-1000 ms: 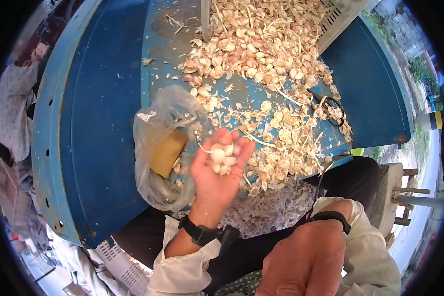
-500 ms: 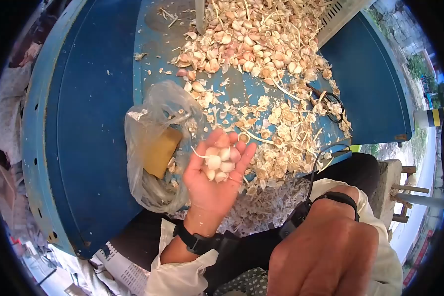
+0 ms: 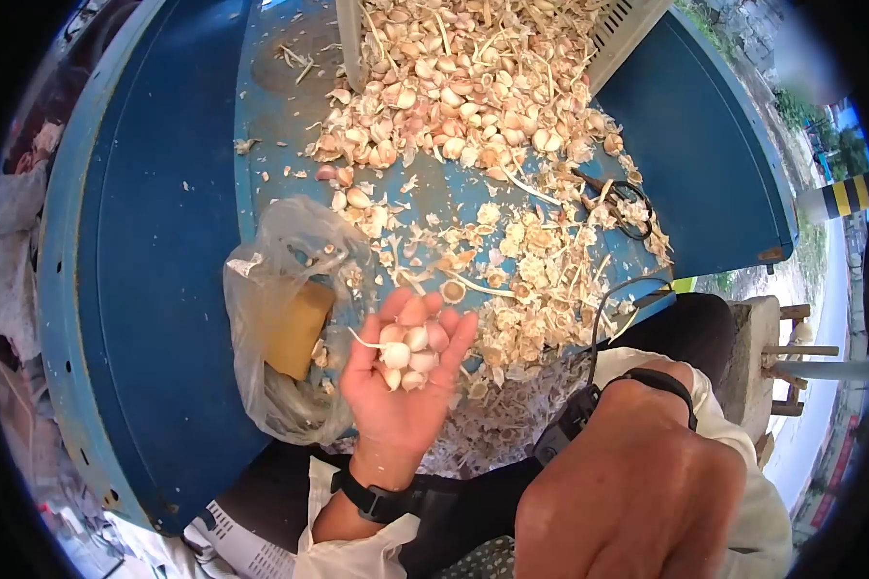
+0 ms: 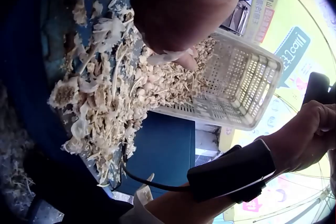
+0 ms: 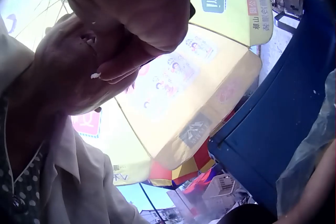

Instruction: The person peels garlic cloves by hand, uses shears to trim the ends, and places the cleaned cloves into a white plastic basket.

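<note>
In the head view my left hand (image 3: pixel 393 410) is palm up. Its fingers cup several garlic cloves (image 3: pixel 416 355), one with a long pale stem at the thumb side. The left wrist view shows the underside of this left hand (image 4: pixel 184 11) above the trimmings, its cloves mostly hidden. My right hand (image 3: pixel 632 482) is raised close to the head camera, back toward it, fingers bent down and out of sight. Curled fingers of the right hand (image 5: pixel 139 24) show in the right wrist view, with a dark edge beside them; I cannot tell whether they hold it.
Loose cloves (image 3: pixel 454 96) spill from a white crate (image 3: pixel 626 39) onto the blue table (image 3: pixel 154 251). Dry skins and trimmings (image 3: pixel 541 289) cover its front, with scissors (image 3: pixel 630 214) at their right. Beside my left hand lies a clear plastic bag (image 3: pixel 261 289) around a yellowish block.
The head view has shifted, with table and bag now further left. My right hand has come up closer to the head camera. The left hand still cups the cloves.
</note>
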Available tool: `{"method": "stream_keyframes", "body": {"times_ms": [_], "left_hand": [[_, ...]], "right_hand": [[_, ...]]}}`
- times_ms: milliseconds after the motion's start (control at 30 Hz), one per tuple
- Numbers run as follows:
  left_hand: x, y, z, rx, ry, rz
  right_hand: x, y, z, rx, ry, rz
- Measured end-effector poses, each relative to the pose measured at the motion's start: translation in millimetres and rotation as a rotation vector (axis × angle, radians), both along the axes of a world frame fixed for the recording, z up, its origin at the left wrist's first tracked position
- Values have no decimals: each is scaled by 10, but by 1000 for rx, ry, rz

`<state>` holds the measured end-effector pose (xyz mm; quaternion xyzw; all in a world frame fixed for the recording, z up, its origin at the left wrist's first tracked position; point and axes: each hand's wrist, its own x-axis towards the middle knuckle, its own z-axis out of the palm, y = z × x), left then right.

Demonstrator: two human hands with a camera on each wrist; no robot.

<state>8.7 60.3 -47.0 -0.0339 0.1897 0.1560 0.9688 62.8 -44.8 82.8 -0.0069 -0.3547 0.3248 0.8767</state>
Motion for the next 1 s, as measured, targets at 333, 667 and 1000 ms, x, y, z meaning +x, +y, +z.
{"method": "stream_keyframes", "body": {"times_ms": [333, 667, 1000], "left_hand": [[6, 2, 33, 87, 90, -12], [169, -200, -40, -158, -173, 10], [-1515, -316, 525, -172, -34, 14]], "right_hand": [[892, 242, -506, -638, -1432, -553], [2805, 854, -1874, -1288, -1994, -812], [3077, 868, -2206, -1216, -1593, -655]]}}
